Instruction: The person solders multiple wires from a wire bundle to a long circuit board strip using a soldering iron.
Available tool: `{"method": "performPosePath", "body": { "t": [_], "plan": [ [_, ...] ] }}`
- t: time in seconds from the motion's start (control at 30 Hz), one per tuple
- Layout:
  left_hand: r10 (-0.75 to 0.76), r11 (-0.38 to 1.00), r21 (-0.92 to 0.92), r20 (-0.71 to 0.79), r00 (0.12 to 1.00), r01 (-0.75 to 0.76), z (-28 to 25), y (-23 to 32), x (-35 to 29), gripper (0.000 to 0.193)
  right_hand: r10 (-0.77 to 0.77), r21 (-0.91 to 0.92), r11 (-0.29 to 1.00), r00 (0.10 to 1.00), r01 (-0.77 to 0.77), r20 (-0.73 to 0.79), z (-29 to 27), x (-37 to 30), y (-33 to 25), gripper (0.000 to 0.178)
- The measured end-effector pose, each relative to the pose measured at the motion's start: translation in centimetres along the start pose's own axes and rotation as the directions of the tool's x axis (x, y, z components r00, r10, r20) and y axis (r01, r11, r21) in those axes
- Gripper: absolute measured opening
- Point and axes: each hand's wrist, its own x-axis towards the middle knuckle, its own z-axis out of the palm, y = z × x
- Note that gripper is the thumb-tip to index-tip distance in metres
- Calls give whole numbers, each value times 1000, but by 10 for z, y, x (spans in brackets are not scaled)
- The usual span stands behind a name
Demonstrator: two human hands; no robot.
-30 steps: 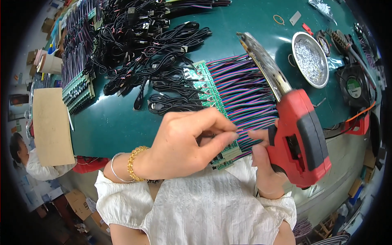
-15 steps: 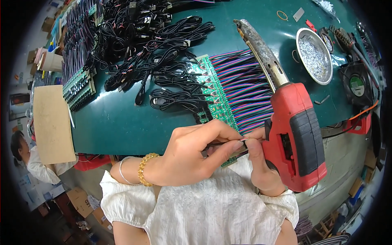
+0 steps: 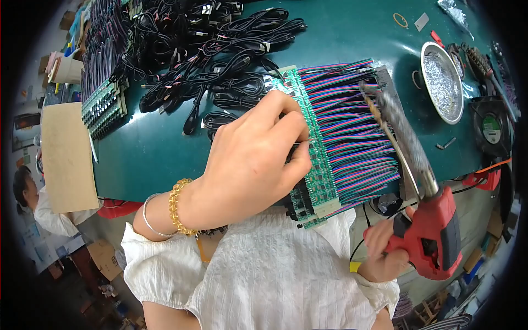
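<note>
My left hand [image 3: 250, 151] is closed in a pinch over the left edge of a row of green circuit boards [image 3: 316, 148]. A bit of black cable [image 3: 296, 149] shows between its fingers; the cable's tip is hidden. My right hand [image 3: 385, 250] is wrapped round the handle of a red and black soldering gun [image 3: 437, 234]. The gun's long metal barrel and feed tube slant up to the left, with the tip above the bundled multicoloured wires [image 3: 357, 137] that run right from the boards.
Coiled black cables [image 3: 236, 88] heap at the back left, beside another stack of boards [image 3: 104, 113]. On the right stand a metal bowl of solder scraps [image 3: 443, 82] and a small black fan [image 3: 489, 127]. A brown cardboard sheet [image 3: 69, 159] lies at the table's left end.
My hands have parted from their meeting point near the front edge. The left has moved up over the boards; the right has swung the soldering gun right and down.
</note>
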Motion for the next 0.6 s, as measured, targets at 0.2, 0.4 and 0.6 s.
{"method": "performPosePath", "body": {
  "t": [0.2,0.4,0.6],
  "plan": [
    [42,997,71,25,999,-44,4,-1,5,15,87,157,982,990,-105,115,-25,-14,-2,89],
    [28,997,79,-2,1000,-28,7,0,6,17,187,-94,980,972,-174,141,-33,-22,-3,87],
    [18,996,88,5,1000,-18,9,1,6,17,149,-87,988,917,-126,369,-47,-9,0,81]
  ]
}}
